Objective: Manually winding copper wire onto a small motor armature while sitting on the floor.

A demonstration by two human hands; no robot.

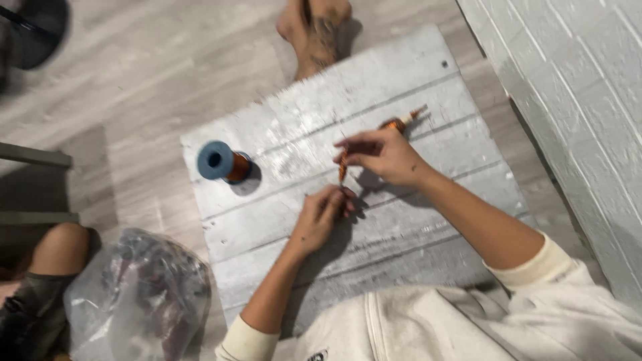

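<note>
On the grey board (401, 227), the left hand (319, 217) pinches the lower end of a copper wire coil (342, 168), and just beyond it the right hand (384, 155) grips the coil's upper part. Even tension should keep the turns tight. The blue-capped wire spool (224, 162) stands left of the coil.

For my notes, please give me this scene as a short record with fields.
surface: grey wooden board on the floor
left hand: fingers pinch the lower end of a thin copper coil
right hand: holds the coil's upper part
spool: blue-capped copper wire, standing left of the hands
plastic bag: lower left, on the floor
foot: at the board's far edge
</note>
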